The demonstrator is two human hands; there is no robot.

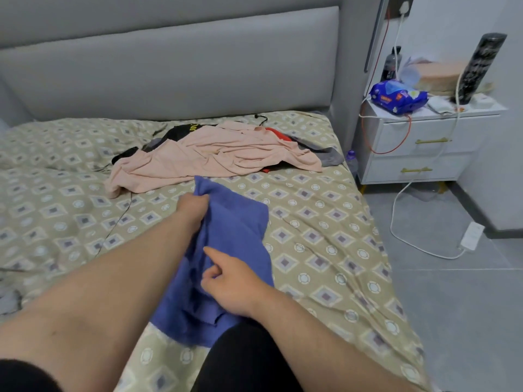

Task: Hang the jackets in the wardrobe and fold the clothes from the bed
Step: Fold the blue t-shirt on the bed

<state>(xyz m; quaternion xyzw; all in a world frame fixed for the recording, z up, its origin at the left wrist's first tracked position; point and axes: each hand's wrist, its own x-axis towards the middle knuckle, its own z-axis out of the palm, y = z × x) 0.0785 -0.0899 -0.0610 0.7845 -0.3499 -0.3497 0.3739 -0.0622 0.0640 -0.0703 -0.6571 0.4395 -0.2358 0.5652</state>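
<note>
My right hand is pinching a fold of the blue garment, index finger sticking out, while my left hand is gripping its far edge in a fist. The garment is lying on the bed; beyond it a pink garment is sprawling over darker clothes.

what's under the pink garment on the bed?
Poking out from under the pink garment: a black garment with yellow print at its far edge, a red piece and a grey piece at its right. Their full shapes and count are covered.
</note>
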